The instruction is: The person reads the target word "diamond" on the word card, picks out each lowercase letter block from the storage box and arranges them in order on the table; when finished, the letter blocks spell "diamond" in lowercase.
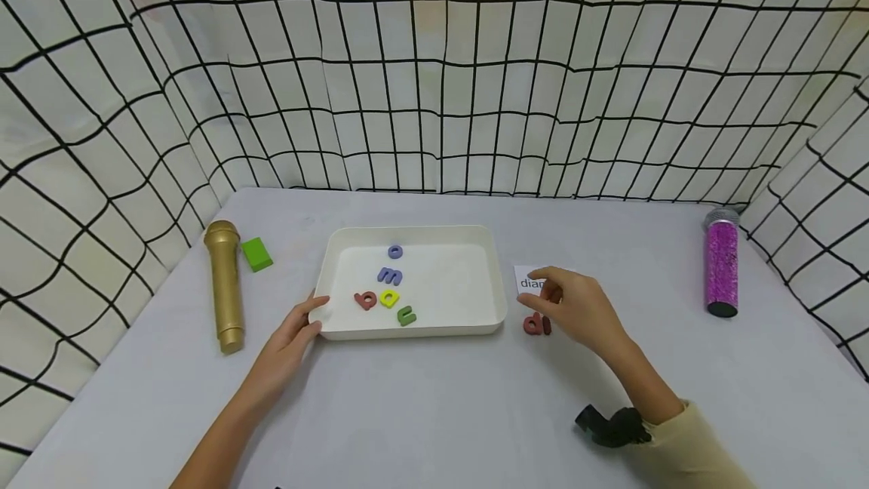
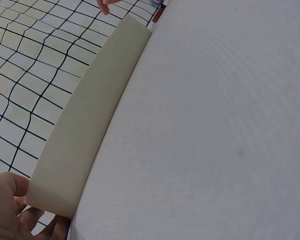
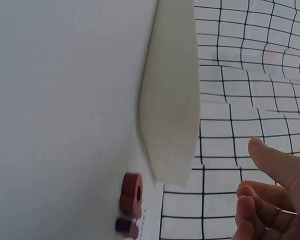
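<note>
A white rectangular tray (image 1: 434, 329) lies on the table, with several loose letters in it: a blue o (image 1: 395, 251), a blue m (image 1: 390, 275), a red letter (image 1: 365, 300), a yellow letter (image 1: 389, 298) and a green n (image 1: 406, 315). My left hand (image 1: 288, 342) grips the tray's left end at the front corner. Over a white word card (image 1: 528, 282) hovers my right hand (image 1: 577, 308), its fingers bent and apart from the thumb, nothing between them. Part of the printed word, "dia", shows. Below the card sit a red d (image 1: 532, 324) and a dark red i (image 1: 546, 325).
A gold microphone (image 1: 225, 285) and a green block (image 1: 256, 254) lie at the left. Toward the right edge lies a glittery purple microphone (image 1: 722, 266). Black-lined netting (image 1: 441, 108) borders the table (image 1: 434, 413) at the back and sides.
</note>
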Available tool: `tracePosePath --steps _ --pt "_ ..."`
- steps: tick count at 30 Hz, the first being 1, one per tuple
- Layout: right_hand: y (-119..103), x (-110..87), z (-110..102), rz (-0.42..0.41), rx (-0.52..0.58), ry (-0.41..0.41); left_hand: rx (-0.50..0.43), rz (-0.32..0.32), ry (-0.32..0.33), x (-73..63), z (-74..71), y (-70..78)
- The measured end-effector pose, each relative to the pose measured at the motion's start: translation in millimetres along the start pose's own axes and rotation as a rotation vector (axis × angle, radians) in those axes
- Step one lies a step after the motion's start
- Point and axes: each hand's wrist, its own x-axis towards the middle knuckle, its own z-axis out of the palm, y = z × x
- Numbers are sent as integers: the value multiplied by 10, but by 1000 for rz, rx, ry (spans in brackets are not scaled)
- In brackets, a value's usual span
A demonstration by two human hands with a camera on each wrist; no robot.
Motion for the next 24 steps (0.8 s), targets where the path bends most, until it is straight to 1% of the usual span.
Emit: tracePosePath --steps 3,6,9,13,18,21,24 --pt "-170 81 71 -72 58 38 -1 -3 2 -1 2 -6" --pt "-320 175 187 -125 110 41 1 -3 5 -3 6 -4" --pt "-436 266 343 -154 148 -4 0 -5 8 -6 9 4" --pt "-588 354 548 -173 151 -74 -6 -5 2 7 16 20" --pt "-803 475 798 -168 129 -161 -3 -9 8 10 9 16" --pt "-907 552 966 -138 102 -208 1 -8 11 8 3 15" --pt "-1001 606 1100 -95 60 -231 3 -7 10 9 4 19"
